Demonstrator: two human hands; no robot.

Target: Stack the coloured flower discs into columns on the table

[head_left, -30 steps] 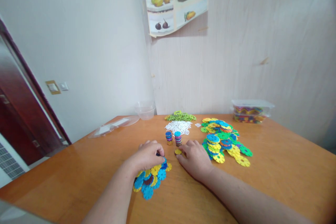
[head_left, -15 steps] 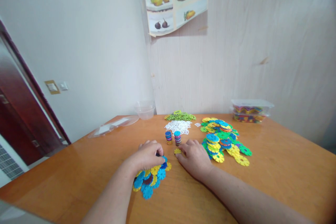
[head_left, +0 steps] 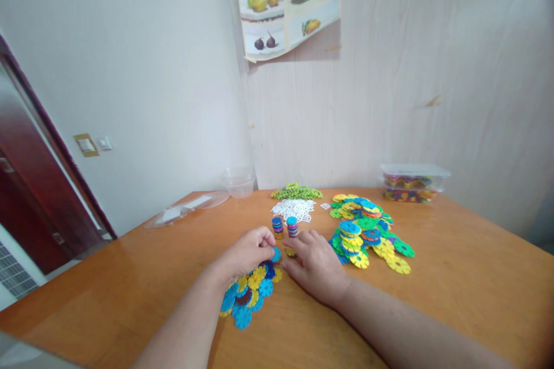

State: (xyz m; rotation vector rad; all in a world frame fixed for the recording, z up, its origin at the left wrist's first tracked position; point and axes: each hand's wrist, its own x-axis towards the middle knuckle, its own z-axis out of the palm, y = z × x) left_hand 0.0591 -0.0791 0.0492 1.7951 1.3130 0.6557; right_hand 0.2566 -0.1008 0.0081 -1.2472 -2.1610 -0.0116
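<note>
My left hand [head_left: 250, 251] is closed in a pinch on a light blue notched plastic disc [head_left: 276, 254], above the far end of a loose pile of small blue, yellow and brown discs [head_left: 255, 288]. Facing it, my right hand [head_left: 318, 265] has thumb and forefinger apart, close to the held disc. Beneath the right fingers lies a yellow disc [head_left: 291, 252], partly covered. Just beyond the hands stand two short stacks of discs, the left stack [head_left: 277, 228] and the right stack [head_left: 292, 226], both blue on top with purple lower down.
Larger green, yellow and blue discs [head_left: 367, 236] are heaped to the right. White pieces [head_left: 294, 208] and green pieces [head_left: 296, 191] lie at the back. A clear bowl [head_left: 239, 183] and plastic bag [head_left: 186, 209] are back left; a lidded clear box [head_left: 415, 183] is back right.
My left hand has lifted a light blue disc from the pile and moved it slightly away and right. My right hand has shifted slightly left, its fingers now over the yellow disc.
</note>
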